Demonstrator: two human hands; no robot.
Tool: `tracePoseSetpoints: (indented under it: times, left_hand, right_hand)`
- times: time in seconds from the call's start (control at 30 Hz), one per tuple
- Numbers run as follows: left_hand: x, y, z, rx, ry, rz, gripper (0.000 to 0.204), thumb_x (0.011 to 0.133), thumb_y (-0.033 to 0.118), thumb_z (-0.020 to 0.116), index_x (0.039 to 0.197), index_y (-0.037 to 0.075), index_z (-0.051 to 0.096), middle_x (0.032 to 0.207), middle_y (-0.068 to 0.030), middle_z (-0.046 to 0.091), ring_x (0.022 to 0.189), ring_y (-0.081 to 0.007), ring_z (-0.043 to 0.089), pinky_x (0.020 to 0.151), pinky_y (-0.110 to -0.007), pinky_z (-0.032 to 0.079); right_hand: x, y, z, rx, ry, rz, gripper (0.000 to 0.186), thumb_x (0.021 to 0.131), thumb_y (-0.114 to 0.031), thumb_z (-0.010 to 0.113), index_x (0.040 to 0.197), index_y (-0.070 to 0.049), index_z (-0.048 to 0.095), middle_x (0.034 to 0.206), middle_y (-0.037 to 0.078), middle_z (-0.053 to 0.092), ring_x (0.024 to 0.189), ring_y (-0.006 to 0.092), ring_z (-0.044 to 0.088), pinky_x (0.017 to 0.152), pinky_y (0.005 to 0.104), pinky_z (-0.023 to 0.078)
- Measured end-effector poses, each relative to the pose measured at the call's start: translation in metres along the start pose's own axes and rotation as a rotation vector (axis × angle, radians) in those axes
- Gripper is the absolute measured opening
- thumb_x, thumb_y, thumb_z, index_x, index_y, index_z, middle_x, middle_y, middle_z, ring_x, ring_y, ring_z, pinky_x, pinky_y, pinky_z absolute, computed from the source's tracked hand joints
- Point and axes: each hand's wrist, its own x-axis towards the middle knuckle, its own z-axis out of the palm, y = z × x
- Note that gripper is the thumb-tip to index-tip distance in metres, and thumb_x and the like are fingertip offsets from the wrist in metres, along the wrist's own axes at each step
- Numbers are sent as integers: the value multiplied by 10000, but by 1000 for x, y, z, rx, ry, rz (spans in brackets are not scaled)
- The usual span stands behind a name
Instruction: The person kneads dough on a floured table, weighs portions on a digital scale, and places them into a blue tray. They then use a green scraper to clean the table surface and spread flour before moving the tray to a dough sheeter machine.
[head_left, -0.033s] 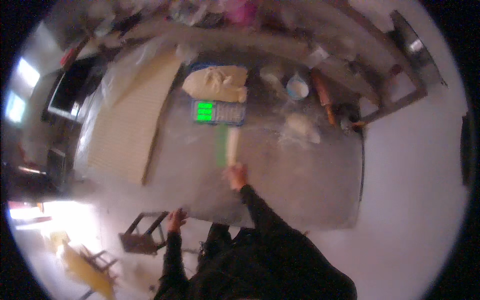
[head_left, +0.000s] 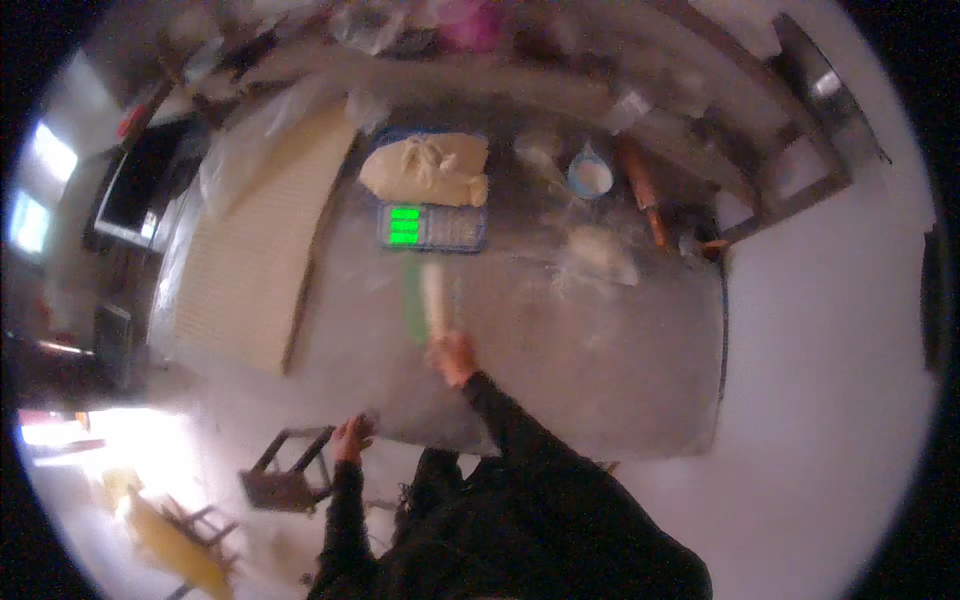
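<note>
My right hand (head_left: 452, 357) reaches over the floury metal table (head_left: 600, 380) and grips the near end of a long pale strip of dough (head_left: 434, 298) with a green edge along its left side. The strip points toward a digital scale (head_left: 432, 226) with a lit green display. A large mound of dough (head_left: 425, 168) lies just behind the scale. My left hand (head_left: 352, 438) is at the table's near edge; blur hides how its fingers lie.
A smaller dough lump (head_left: 600, 250) sits in loose flour right of the scale. Behind it are a white bowl (head_left: 590, 178) and a wooden rolling pin (head_left: 642, 190). A pale board (head_left: 255, 270) covers the table's left part. A stool (head_left: 290, 470) stands by my left side.
</note>
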Motion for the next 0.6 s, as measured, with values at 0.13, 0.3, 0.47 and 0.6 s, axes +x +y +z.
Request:
tracePoseSetpoints:
  times: [0.13, 0.3, 0.47, 0.6]
  left_hand:
    - [14, 20, 31, 197, -46, 41, 367, 810, 400, 617, 952, 62, 609, 828, -84, 660, 716, -216, 649, 539, -330, 479]
    - [14, 3, 49, 168, -87, -62, 355, 828, 365, 597, 998, 53, 597, 852, -88, 650, 728, -201, 640, 553, -296, 464]
    - [-14, -24, 57, 83, -31, -98, 325, 837, 346, 593, 983, 56, 598, 860, -86, 651, 733, -202, 641, 539, -291, 472]
    - [-2, -46, 91, 58, -117, -100, 321, 836, 346, 600, 963, 51, 603, 867, -81, 654, 737, -198, 643, 532, -287, 473]
  right_hand:
    - [21, 24, 31, -181, -66, 205, 187, 801, -160, 562, 695, -7, 552, 544, 76, 553, 447, 173, 551, 399, 294, 443]
    - [59, 28, -161, -573, 178, -53, 180, 773, -188, 580, 662, -50, 550, 538, 67, 516, 480, 190, 517, 453, 337, 416]
    - [3, -54, -220, 245, 486, -72, 121, 849, -123, 520, 811, -9, 526, 579, 74, 518, 476, 166, 508, 397, 307, 399]
    - [-33, -24, -186, -221, -69, 40, 124, 817, -114, 540, 825, 4, 576, 688, 98, 628, 484, 193, 574, 464, 306, 477]
